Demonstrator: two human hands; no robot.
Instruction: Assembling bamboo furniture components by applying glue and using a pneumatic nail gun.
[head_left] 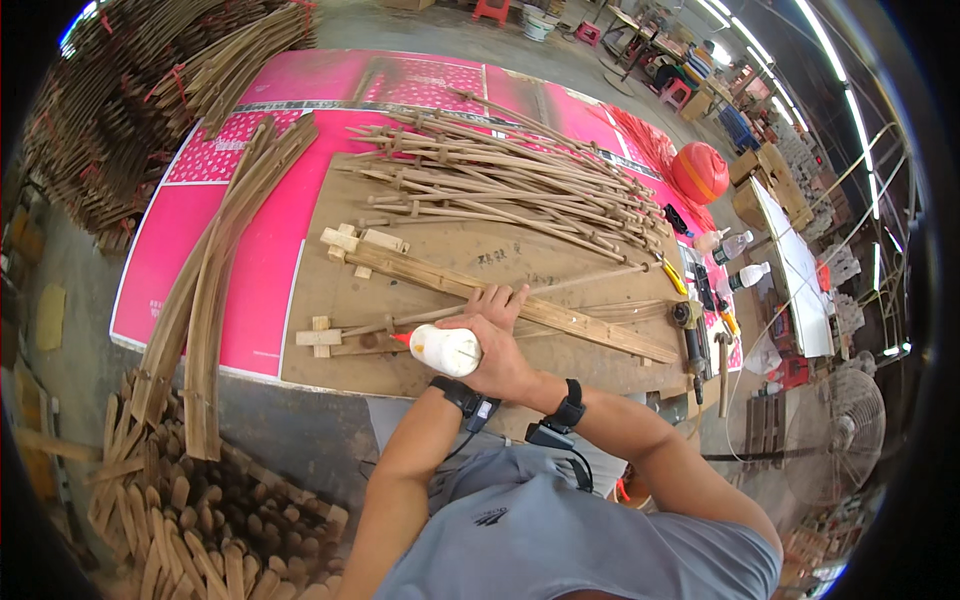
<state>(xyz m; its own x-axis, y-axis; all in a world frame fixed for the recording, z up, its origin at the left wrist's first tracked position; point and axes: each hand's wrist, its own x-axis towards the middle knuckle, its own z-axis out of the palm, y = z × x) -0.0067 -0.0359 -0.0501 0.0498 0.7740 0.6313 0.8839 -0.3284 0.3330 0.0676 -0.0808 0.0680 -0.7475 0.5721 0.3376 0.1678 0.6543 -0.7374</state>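
A white squeeze bottle (446, 350) with a red nozzle lies tilted, its tip toward the left and its base toward me. My right hand (500, 365) is closed around it. Just beyond, my left hand (494, 304) rests with fingers stretched and apart across a long wooden slat (590, 324); the bottle and right hand hide its palm. Below the nozzle, a second strip (372, 345) runs from a small wooden cross block (320, 338). A thin wooden rod (590, 277) extends to the right past my fingers. Another block (342, 240) sits at the slat's far left end.
Many thin wooden rods (510, 170) are piled beyond the slats. Long curved slats (215, 270) overhang the pink table's left edge. A power drill (690, 335), hammer (724, 375), pliers (674, 275) and clear bottles lie at right. Bundled wood (200, 530) stands below left; a fan (835, 430) stands right.
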